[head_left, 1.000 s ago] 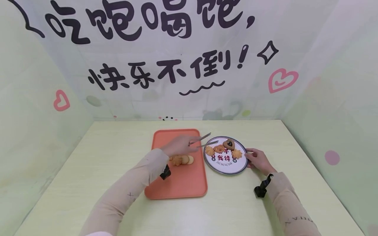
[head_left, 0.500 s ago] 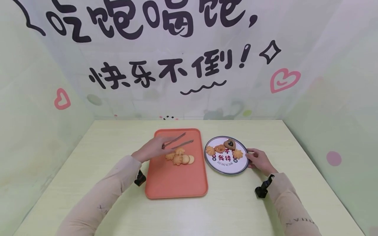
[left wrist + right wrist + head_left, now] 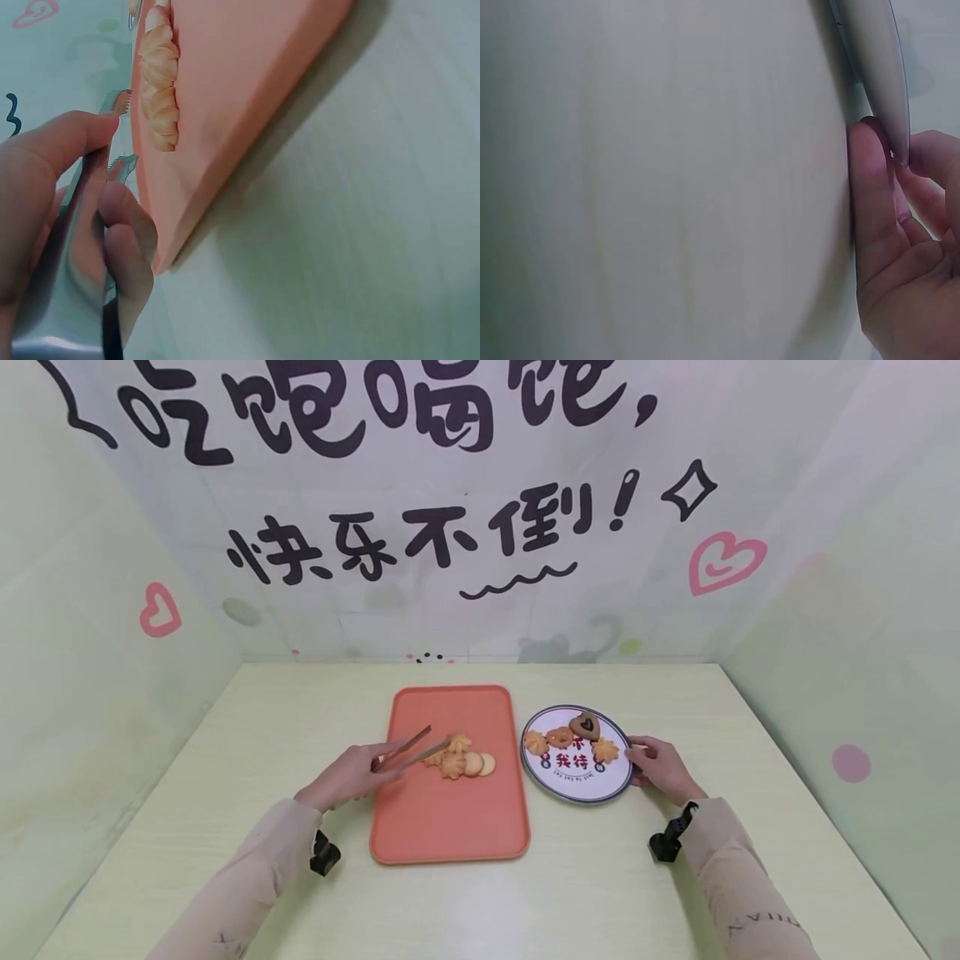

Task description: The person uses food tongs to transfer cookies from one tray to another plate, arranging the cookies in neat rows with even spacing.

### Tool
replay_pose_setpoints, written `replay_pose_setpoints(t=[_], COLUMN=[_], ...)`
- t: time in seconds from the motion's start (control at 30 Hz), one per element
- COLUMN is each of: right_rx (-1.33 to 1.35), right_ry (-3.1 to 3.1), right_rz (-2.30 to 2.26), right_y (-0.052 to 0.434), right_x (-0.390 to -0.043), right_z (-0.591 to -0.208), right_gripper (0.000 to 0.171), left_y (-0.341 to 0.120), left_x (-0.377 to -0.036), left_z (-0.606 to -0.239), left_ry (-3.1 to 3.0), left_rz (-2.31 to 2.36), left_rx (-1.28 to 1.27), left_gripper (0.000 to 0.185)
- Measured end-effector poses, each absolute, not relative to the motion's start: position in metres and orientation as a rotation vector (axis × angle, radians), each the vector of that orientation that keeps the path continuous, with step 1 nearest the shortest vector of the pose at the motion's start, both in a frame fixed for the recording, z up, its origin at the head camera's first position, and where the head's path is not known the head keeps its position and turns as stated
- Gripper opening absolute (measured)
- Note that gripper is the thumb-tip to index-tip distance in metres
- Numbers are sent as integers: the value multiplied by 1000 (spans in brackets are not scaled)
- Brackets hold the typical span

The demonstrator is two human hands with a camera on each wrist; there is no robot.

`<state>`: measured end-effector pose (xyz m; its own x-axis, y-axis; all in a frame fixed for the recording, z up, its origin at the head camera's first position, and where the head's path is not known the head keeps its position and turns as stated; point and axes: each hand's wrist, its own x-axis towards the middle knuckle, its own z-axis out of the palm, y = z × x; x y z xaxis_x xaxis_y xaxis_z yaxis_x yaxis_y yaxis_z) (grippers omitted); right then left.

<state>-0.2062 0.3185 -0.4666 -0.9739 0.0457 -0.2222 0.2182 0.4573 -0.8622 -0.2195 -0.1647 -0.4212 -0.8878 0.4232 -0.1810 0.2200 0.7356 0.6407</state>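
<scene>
Swung back left from plate [image 3: 576,793] to tray [image 3: 420,827]: left hand [image 3: 347,777] pinching tongs [image 3: 408,752], tips spread beside brittle cookies [image 3: 457,758]; light side grip advisable. Right hand [image 3: 660,768] pinching plate rim.

Left hand [image 3: 347,774] sits left of frame centre, fingers [image 3: 124,225] curled in a pinch. Right hand [image 3: 660,767], at right, has fingers gently bent, forearm angled inward.

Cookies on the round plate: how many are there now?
4. On the round plate: a pale cookie at the left, a ring-shaped cookie, a dark heart cookie at the far edge, a flower cookie at the right. None seems hidden.
</scene>
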Motion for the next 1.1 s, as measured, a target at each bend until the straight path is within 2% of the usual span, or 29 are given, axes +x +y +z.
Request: replay_pose_setpoints(t=[0.47,0.93,1.1], right_rx=[270,195,249], right_ry=[2538,2527,2547], right_rz=[-1513,-1570,-1519], right_y=[317,317,315], right_x=[-208,-203,-203], right_z=[-466,-462,-462], right_gripper=[45,50,46], left_y=[-177,-170,-169], left_x=[-208,-205,-202], left_z=[-435,-429,-429], left_ry=[2606,2609,2612], left_rz=[917,909,892], left_rx=[526,497,485], left_gripper=[51,51,51])
